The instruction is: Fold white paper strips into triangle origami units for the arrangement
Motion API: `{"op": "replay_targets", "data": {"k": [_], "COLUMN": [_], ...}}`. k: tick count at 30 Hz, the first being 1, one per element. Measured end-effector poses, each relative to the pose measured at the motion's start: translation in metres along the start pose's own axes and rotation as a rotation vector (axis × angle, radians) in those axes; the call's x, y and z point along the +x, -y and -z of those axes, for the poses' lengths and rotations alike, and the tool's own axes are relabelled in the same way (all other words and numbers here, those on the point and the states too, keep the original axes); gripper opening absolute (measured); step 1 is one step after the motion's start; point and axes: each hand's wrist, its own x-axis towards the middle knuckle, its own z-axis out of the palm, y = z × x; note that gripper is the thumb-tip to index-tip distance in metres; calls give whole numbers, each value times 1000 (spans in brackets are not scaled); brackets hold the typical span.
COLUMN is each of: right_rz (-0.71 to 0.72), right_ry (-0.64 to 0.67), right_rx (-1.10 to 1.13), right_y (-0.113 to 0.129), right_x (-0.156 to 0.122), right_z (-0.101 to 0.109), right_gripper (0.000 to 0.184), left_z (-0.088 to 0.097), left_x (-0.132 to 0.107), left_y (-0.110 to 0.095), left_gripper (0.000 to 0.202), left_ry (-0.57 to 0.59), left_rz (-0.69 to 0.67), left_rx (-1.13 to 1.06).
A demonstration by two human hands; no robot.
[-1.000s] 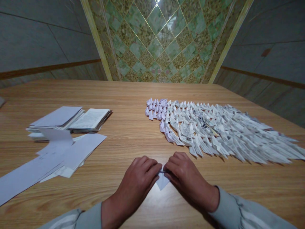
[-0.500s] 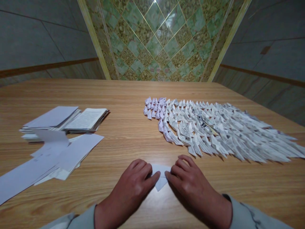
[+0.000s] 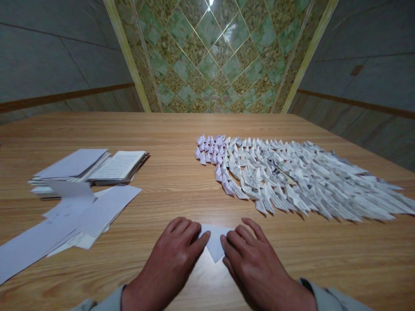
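Folded paper point(image 3: 215, 242), hands point(image 3: 175, 252) touching both sides

I see dim grey side walls point(image 3: 48, 56), glare high on the diamond-tiled wall point(image 3: 212, 56), sheen on the wood-grain table point(image 3: 209, 283), shadow beneath the right hand point(image 3: 251, 255), and wide-angle stretching toward the edges.

Here at lower centre, the folded paper point(image 3: 215, 247) lies on the table point(image 3: 171, 129), the left hand point(image 3: 173, 255) at its left edge, the right hand point(image 3: 254, 259) at its right. Over on the left side, loose sheets point(image 3: 108, 206) spread in front of the paper stacks point(image 3: 119, 165), which sit side by side. Across the way, folded pieces point(image 3: 292, 172) run from mid-frame to the right edge, with the back wall point(image 3: 209, 65) behind at upper centre.
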Motion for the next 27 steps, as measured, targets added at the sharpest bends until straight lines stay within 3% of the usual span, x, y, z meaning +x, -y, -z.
{"op": "replay_targets", "data": {"k": [11, 16, 18, 22, 24, 27], "right_rz": [-11, -7, -5, -86, -159, -234], "right_ry": [-45, -100, -115, -33, 50, 124], "right_rx": [-9, 6, -2, 62, 146, 268], "right_y": [-8, -9, -11, -14, -14, -13], "right_x": [5, 9, 11, 13, 15, 18], "right_z": [10, 5, 2, 2, 5, 11], "right_gripper": [14, 17, 21, 15, 8, 17], "left_z": [5, 8, 8, 6, 6, 5], "left_x": [-21, -11, 3, 28, 30, 25], "left_y": [22, 24, 19, 10, 8, 7], "left_gripper": [38, 28, 23, 23, 18, 10], "left_ry": [-45, -176, -132, 116, 180, 215], "left_rz": [-64, 13, 74, 180, 243, 288], "left_rx": [115, -87, -208, -318, -330, -383]}}
